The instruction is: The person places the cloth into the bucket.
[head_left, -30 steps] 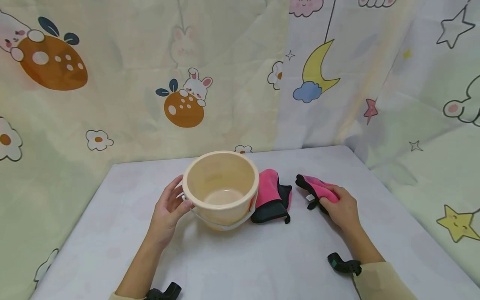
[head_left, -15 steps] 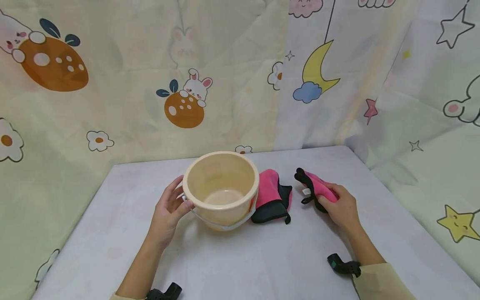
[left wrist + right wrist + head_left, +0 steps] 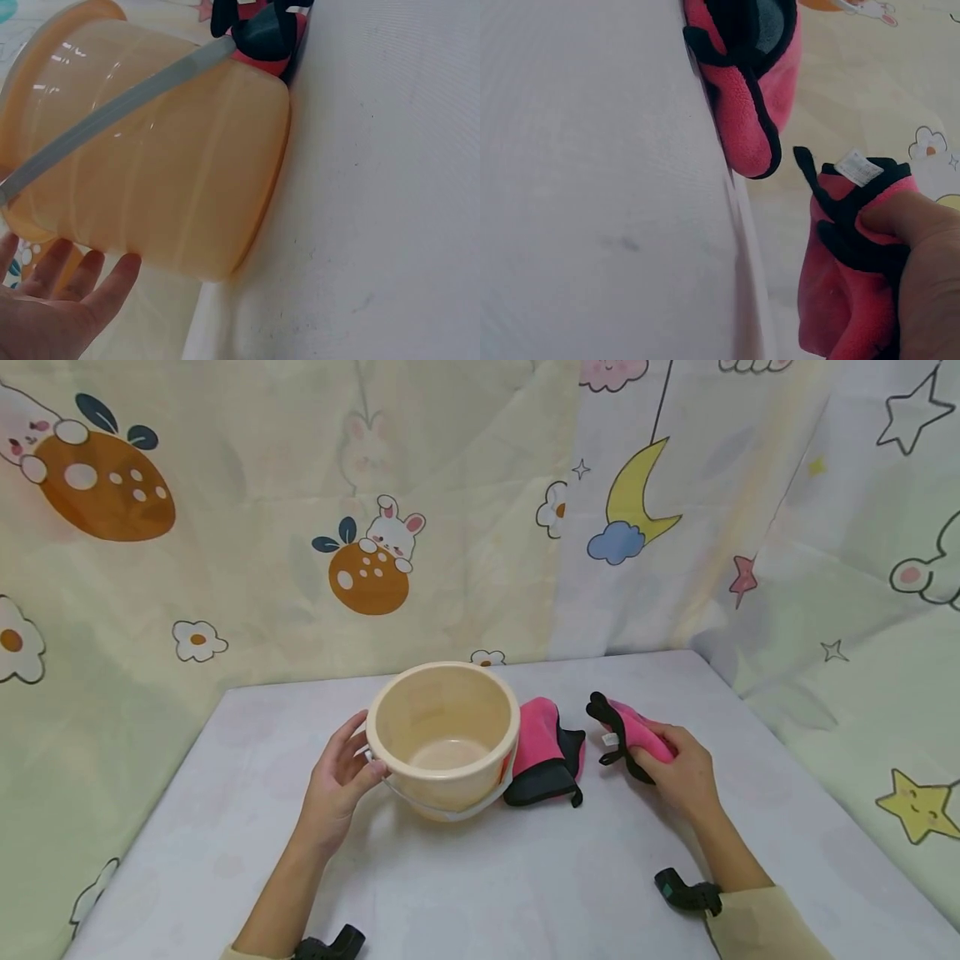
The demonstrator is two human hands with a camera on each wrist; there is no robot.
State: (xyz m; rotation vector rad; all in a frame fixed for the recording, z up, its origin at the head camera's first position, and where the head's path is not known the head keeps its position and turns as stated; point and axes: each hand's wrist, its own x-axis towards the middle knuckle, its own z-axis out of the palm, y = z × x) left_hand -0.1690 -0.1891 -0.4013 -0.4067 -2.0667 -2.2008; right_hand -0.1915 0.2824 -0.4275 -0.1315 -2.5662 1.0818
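Note:
A cream plastic bucket (image 3: 446, 793) with a pale handle stands upright on the table. My left hand (image 3: 341, 781) rests on its left side, thumb at the rim; in the left wrist view the fairly straight fingers (image 3: 112, 289) touch the wall. Right of the bucket lies a pink fleece mitt (image 3: 538, 739) with a dark cuff and black trim. My right hand (image 3: 682, 772) pinches a second pink-and-black mitt (image 3: 633, 731), thumb on top. A white label and black loop show on this mitt (image 3: 847, 289) in the right wrist view.
The table (image 3: 480, 893) has a white cover. Patterned cloth (image 3: 465, 527) hangs behind it and along the right side. A black wrist camera (image 3: 686, 892) sits on the right forearm, another wrist camera (image 3: 330, 943) on the left.
The mitt in my right hand has turned a little and shifted slightly left and up. The left hand, bucket and lying mitt look unchanged.

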